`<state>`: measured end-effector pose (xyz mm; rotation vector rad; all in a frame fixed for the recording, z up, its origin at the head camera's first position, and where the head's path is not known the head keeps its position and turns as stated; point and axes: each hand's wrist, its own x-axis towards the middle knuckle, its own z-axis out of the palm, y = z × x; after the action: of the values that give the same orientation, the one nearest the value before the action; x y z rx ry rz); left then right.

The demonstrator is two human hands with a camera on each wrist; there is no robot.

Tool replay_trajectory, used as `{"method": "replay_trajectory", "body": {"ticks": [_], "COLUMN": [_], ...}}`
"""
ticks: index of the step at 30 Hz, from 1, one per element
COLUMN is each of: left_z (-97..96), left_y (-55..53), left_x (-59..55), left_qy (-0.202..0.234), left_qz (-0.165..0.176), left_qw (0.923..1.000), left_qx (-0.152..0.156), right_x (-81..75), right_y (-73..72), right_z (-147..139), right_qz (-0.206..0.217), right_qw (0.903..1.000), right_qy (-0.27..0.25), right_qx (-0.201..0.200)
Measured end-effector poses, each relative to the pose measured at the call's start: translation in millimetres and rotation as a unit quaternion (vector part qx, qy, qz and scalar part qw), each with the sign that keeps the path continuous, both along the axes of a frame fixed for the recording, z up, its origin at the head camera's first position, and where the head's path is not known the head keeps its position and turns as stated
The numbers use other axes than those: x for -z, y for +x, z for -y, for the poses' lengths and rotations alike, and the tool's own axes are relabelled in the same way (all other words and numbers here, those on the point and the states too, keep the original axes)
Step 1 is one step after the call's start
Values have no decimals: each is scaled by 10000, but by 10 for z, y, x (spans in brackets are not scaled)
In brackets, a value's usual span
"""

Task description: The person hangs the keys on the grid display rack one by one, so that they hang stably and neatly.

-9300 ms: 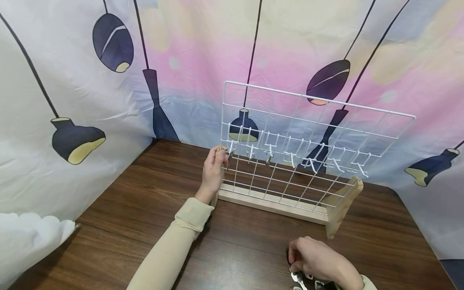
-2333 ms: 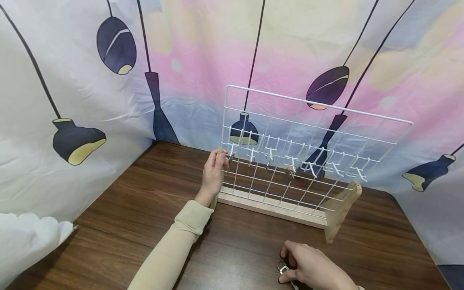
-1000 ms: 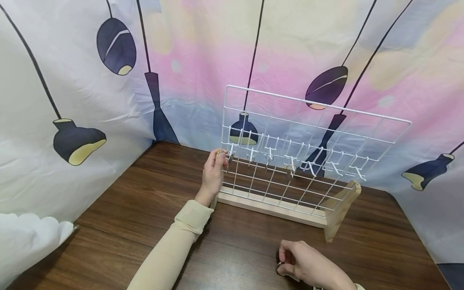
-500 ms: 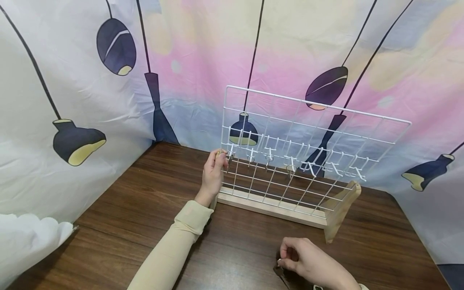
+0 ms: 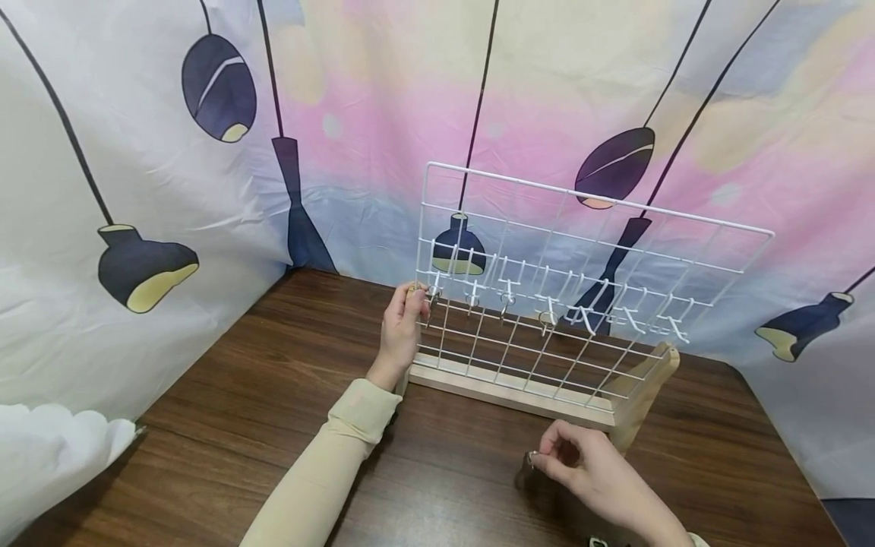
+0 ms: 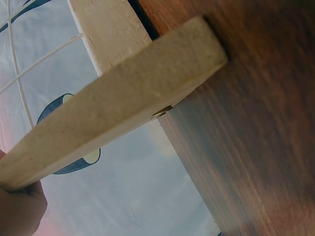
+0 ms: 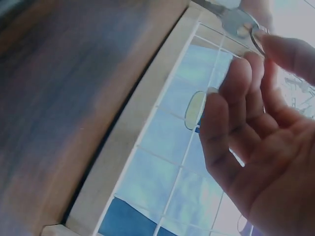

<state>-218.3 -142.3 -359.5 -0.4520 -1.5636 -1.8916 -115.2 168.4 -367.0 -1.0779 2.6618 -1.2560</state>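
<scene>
My left hand (image 5: 402, 323) grips the top of the wooden left side support (image 6: 113, 98) of a white wire grid rack (image 5: 601, 196). At the lower right, my right hand (image 5: 601, 472) pinches a small key ring (image 7: 256, 43) between thumb and index finger, above the table and in front of the rack. A silver key (image 7: 236, 20) hangs from that ring in the right wrist view; it is blurred in the head view. The other right fingers are loosely bent. White hooks (image 5: 632, 319) line the grid, and the left ones carry rings, with small keys hard to make out.
The rack's wooden base (image 5: 506, 391) and right side support (image 5: 645, 391) stand on a dark wood table (image 5: 273, 410). A metal piece (image 5: 598, 542) lies by my right wrist. Behind hangs a lamp-print curtain (image 5: 369, 114).
My right hand has lifted a key by its ring and moved up towards the rack. Compared with the oldest frame, a middle hook now bears a ring. My left hand stays put.
</scene>
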Motion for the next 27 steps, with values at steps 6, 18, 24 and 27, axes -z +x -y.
{"method": "replay_trajectory", "body": {"ticks": [6, 18, 24, 27], "left_z": [-21, -61, -62, -60], "left_y": [125, 244, 238, 238], "left_x": [-131, -260, -251, -254], "left_qy": [-127, -56, -40, -85], "left_qz": [179, 150, 143, 151], "left_qw": [9998, 9999, 9999, 9998], "left_qx": [-29, 21, 49, 43], "right_x": [-158, -544, -688, -734], "right_y": [-26, -93, -131, -152], "right_z": [39, 148, 232, 268], "right_qz": [-123, 521, 775, 882], "right_qw": [9955, 9398, 9016, 8794], "right_qy": [-558, -2724, -3730, -4196], "right_qx": [751, 1995, 2048, 2070]}}
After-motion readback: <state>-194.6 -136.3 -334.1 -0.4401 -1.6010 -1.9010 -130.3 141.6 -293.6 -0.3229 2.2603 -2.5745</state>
